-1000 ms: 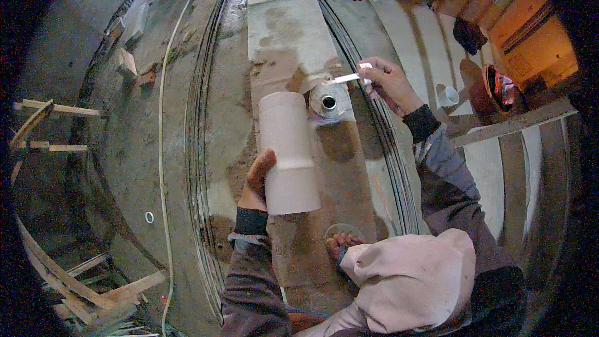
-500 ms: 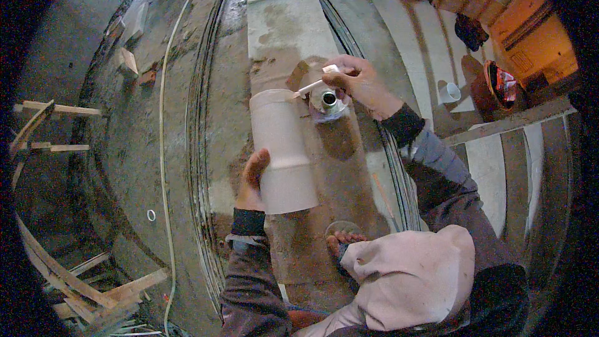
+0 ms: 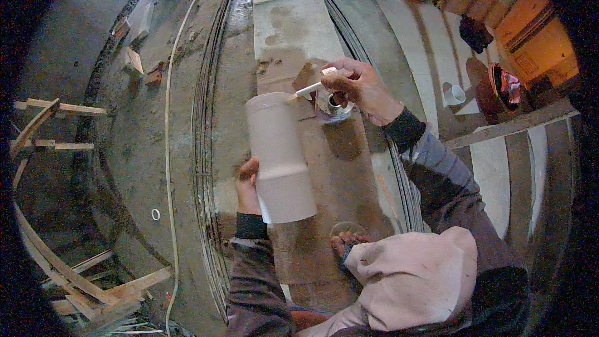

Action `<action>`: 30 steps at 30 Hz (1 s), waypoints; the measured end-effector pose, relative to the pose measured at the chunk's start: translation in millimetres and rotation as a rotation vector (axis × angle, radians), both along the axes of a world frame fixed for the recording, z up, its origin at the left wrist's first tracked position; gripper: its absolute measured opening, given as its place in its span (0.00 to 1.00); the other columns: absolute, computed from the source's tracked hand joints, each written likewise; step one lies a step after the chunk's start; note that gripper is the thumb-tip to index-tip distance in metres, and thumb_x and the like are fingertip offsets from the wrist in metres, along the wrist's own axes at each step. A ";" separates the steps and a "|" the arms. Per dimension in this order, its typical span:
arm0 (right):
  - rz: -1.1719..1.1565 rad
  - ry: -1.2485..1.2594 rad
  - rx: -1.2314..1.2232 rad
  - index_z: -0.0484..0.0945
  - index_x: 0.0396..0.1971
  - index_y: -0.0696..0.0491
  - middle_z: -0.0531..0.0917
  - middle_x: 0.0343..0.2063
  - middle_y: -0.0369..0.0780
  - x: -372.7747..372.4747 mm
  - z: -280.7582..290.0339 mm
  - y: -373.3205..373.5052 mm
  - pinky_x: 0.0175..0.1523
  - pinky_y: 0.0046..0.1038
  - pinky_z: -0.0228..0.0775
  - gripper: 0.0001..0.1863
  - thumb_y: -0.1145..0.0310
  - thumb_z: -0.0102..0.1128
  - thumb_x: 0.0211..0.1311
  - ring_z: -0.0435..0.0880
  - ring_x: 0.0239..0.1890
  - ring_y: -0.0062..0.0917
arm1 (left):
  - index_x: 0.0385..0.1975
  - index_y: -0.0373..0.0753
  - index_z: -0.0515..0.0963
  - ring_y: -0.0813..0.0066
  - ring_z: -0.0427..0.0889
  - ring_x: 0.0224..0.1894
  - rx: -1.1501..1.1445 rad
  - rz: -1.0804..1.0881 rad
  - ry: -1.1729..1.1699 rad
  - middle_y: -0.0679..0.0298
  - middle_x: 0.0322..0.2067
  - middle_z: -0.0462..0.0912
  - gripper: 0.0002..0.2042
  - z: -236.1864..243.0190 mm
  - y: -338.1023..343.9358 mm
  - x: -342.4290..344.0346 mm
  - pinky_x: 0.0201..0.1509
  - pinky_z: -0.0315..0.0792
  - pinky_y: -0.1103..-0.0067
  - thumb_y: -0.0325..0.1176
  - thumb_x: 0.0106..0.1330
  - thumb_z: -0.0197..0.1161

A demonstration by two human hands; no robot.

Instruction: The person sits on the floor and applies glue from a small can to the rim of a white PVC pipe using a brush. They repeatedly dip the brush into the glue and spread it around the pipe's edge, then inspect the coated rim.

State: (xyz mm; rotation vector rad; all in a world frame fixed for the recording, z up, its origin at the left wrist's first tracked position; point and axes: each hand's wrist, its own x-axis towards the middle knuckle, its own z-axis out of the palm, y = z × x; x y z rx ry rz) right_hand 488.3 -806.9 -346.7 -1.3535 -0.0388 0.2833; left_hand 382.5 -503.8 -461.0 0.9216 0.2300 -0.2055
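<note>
My left hand (image 3: 247, 184) grips a pale beige plastic pipe (image 3: 279, 157) with a wider collar at its near end. My right hand (image 3: 349, 87) pinches a small white-handled applicator (image 3: 309, 90), its pale tip at the pipe's far rim. Partly hidden behind that hand, a silver metal can (image 3: 334, 112) with a round open mouth stands on a dusty pale board (image 3: 293, 25). A bare foot (image 3: 349, 241) in a sandal shows below the pipe, beside the beige cloth (image 3: 409, 274) of my trouser leg.
Long dark rods (image 3: 212, 87) run along both sides of the board. A pale hose (image 3: 168, 168), small white ring (image 3: 155, 214) and wooden offcuts (image 3: 134, 62) lie on the left floor, with timber pieces (image 3: 93, 287) nearer. At right are a white cup (image 3: 454, 94), orange container (image 3: 490, 106) and ledge (image 3: 511, 123).
My right hand has moved left and slightly down from beside the can, bringing the applicator's tip to the pipe. The pipe has shifted left, and its near end lower in the picture.
</note>
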 end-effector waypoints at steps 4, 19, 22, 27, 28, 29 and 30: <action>-0.013 -0.039 -0.020 0.78 0.52 0.56 0.82 0.29 0.32 -0.5 -2.0 -0.6 0.28 0.17 0.68 0.18 0.65 0.67 0.65 0.77 0.25 0.13 | 0.60 0.35 0.70 0.58 0.81 0.49 -0.197 -0.018 -0.074 0.54 0.54 0.79 0.27 11.0 -8.9 -10.6 0.54 0.77 0.62 0.49 0.67 0.58; -0.036 -0.028 0.075 0.77 0.51 0.55 0.81 0.31 0.33 -7.8 -8.3 6.7 0.30 0.19 0.70 0.17 0.65 0.66 0.66 0.78 0.27 0.13 | 0.67 0.31 0.61 0.44 0.80 0.50 -0.541 -0.163 0.079 0.40 0.54 0.75 0.46 32.6 -21.4 -13.4 0.54 0.78 0.54 0.69 0.63 0.54; 0.014 -0.027 0.133 0.77 0.51 0.55 0.81 0.31 0.32 -5.4 -5.1 7.6 0.30 0.18 0.70 0.18 0.65 0.66 0.66 0.78 0.27 0.14 | 0.66 0.31 0.62 0.45 0.80 0.49 -0.581 -0.235 0.038 0.41 0.53 0.76 0.45 35.1 -23.5 -11.4 0.53 0.78 0.55 0.68 0.62 0.56; 0.034 -0.096 -0.016 0.77 0.50 0.56 0.80 0.29 0.31 -6.7 -2.0 22.8 0.28 0.17 0.68 0.19 0.64 0.68 0.65 0.78 0.26 0.13 | 0.65 0.32 0.64 0.48 0.81 0.49 -0.513 -0.210 0.052 0.44 0.53 0.77 0.43 37.4 -23.7 -7.8 0.53 0.78 0.57 0.65 0.62 0.60; 0.016 -0.115 -0.025 0.77 0.50 0.56 0.81 0.29 0.31 -8.4 0.5 22.3 0.28 0.17 0.68 0.19 0.64 0.68 0.64 0.78 0.26 0.13 | 0.64 0.32 0.65 0.49 0.81 0.49 -0.490 -0.200 0.054 0.45 0.53 0.78 0.43 37.9 -21.0 -8.2 0.53 0.78 0.58 0.64 0.62 0.60; 0.011 -0.134 -0.035 0.77 0.50 0.56 0.81 0.28 0.31 -10.7 3.9 19.4 0.27 0.17 0.67 0.19 0.64 0.68 0.64 0.78 0.25 0.13 | 0.64 0.32 0.65 0.49 0.81 0.49 -0.472 -0.194 0.060 0.45 0.53 0.78 0.42 37.6 -18.8 -7.6 0.54 0.78 0.58 0.64 0.61 0.61; -0.024 -0.112 -0.087 0.77 0.50 0.56 0.81 0.28 0.31 -13.3 8.2 16.7 0.27 0.17 0.67 0.19 0.64 0.68 0.64 0.78 0.25 0.13 | 0.64 0.32 0.66 0.50 0.81 0.49 -0.451 -0.182 0.064 0.46 0.53 0.78 0.42 37.1 -16.1 -9.1 0.54 0.78 0.58 0.63 0.61 0.62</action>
